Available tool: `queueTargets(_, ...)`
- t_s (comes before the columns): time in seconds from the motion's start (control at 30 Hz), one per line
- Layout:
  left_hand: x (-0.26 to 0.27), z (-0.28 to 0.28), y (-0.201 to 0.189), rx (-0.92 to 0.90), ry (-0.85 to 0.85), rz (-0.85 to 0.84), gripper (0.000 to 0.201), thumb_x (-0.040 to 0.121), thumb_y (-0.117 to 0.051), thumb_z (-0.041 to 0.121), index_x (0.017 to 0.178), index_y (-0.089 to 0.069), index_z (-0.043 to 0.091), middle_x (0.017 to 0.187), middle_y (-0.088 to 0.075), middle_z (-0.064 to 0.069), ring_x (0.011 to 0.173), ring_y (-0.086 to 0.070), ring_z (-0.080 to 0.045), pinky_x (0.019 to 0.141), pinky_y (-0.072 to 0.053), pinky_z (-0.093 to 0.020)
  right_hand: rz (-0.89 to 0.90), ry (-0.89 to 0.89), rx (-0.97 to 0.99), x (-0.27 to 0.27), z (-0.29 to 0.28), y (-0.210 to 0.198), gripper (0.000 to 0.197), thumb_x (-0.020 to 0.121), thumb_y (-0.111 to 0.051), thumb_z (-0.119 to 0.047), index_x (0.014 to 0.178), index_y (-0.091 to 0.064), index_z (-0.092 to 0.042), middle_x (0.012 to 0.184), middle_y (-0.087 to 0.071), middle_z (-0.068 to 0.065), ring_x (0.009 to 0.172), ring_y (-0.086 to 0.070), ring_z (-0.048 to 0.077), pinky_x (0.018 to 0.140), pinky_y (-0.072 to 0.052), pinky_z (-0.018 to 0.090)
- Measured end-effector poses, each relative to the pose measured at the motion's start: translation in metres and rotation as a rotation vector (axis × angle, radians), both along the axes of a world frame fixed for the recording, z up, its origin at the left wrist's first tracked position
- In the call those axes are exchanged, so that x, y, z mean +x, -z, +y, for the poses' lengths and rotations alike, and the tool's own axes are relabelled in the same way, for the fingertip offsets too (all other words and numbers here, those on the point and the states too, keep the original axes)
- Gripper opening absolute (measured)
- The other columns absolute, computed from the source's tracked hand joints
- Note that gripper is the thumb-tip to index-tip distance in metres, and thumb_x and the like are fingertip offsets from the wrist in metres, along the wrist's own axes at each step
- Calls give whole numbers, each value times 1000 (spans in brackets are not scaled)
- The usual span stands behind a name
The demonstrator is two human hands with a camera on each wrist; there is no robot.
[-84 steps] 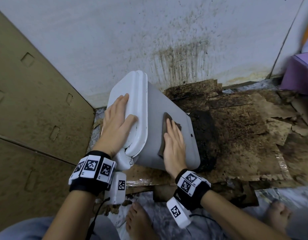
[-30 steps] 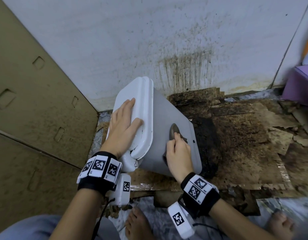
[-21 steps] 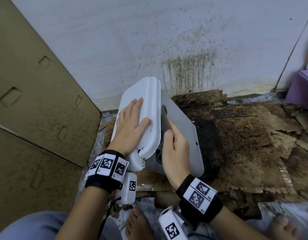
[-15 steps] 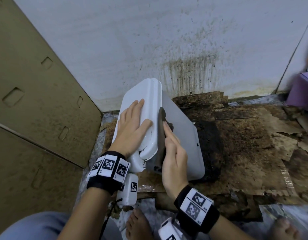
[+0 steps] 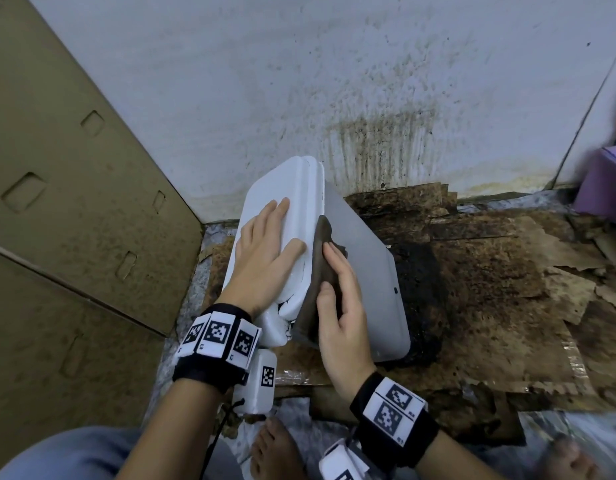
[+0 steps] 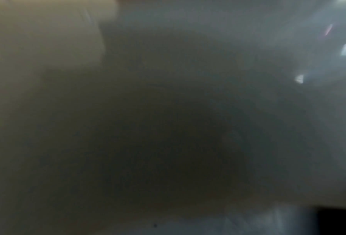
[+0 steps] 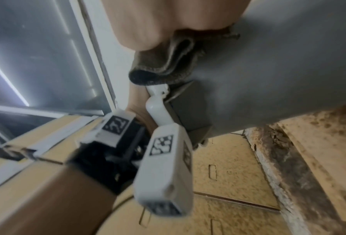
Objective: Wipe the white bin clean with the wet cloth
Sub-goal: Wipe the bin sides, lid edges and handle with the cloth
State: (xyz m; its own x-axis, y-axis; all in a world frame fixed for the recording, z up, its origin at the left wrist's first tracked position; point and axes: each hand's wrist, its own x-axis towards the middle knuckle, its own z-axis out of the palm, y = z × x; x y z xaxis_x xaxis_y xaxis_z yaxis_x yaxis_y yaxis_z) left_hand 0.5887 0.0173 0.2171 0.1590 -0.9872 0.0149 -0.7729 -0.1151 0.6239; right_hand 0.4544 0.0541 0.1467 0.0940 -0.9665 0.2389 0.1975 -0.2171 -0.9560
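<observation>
The white bin (image 5: 369, 271) lies tilted on its side in the head view, lid (image 5: 282, 188) facing left. My left hand (image 5: 265, 251) rests flat on the lid, fingers straight. With straight fingers and thumb, my right hand (image 5: 341, 296) presses the dark brown wet cloth (image 5: 315, 271) against the bin's side, right along the lid's rim. In the right wrist view the cloth (image 7: 168, 63) bunches under my palm (image 7: 147, 23) on the grey-looking bin wall (image 7: 278, 79). The left wrist view is dark and blurred.
A tall cardboard panel (image 5: 74, 202) stands close on the left. A stained white wall (image 5: 369, 98) is right behind the bin. Soaked, mouldy cardboard (image 5: 490, 271) covers the floor to the right. A purple box (image 5: 604, 188) sits far right. My bare foot (image 5: 275, 448) is below.
My right hand slid the cloth from the middle of the bin's side up to the lid's rim, and its fingers straightened. The left hand stayed on the lid.
</observation>
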Motion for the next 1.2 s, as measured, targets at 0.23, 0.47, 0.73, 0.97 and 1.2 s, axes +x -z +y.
queueTargets(0.23, 3, 2, 0, 12, 9, -16, 74, 91, -36, 50, 161, -14, 39, 168, -11, 17, 149, -4, 2, 125, -9, -39, -42, -88, 107, -3, -32, -6, 45, 97, -46, -20, 141, -49, -27, 147, -49, -11, 140, -43, 6, 119, -35, 41)
queueTargets(0.47, 2, 2, -1, 14, 6, -9, 74, 91, -36, 50, 161, -12, 41, 168, -9, 18, 149, -3, 2, 124, -8, -39, -8, -246, 147, -13, -76, -16, 45, 102, -47, -6, 144, -45, -23, 144, -51, -6, 127, -51, -5, 108, -45, 23)
queueTargets(0.73, 2, 0, -1, 14, 10, -12, 76, 90, -36, 51, 162, -14, 39, 169, -10, 16, 150, -3, -2, 125, -10, -42, 65, -256, 165, -3, -128, -23, 48, 101, -48, -19, 147, -38, -26, 149, -45, 0, 137, -45, 10, 115, -40, 36)
queueTargets(0.97, 2, -1, -1, 17, 10, -8, 75, 91, -36, 51, 162, -13, 39, 168, -9, 17, 150, -2, -1, 124, -9, -39, 213, -294, 102, -4, -164, -30, 47, 105, -45, -10, 150, -36, -17, 140, -49, -4, 115, -48, -13, 88, -42, 1)
queueTargets(1.2, 1, -1, 0, 8, 12, -2, 74, 92, -37, 50, 161, -15, 39, 168, -11, 17, 150, -3, -2, 125, -10, -41, 355, -234, 1, -6, -162, -27, 48, 107, -42, -21, 154, -36, -21, 153, -42, -4, 138, -40, 4, 118, -34, 31)
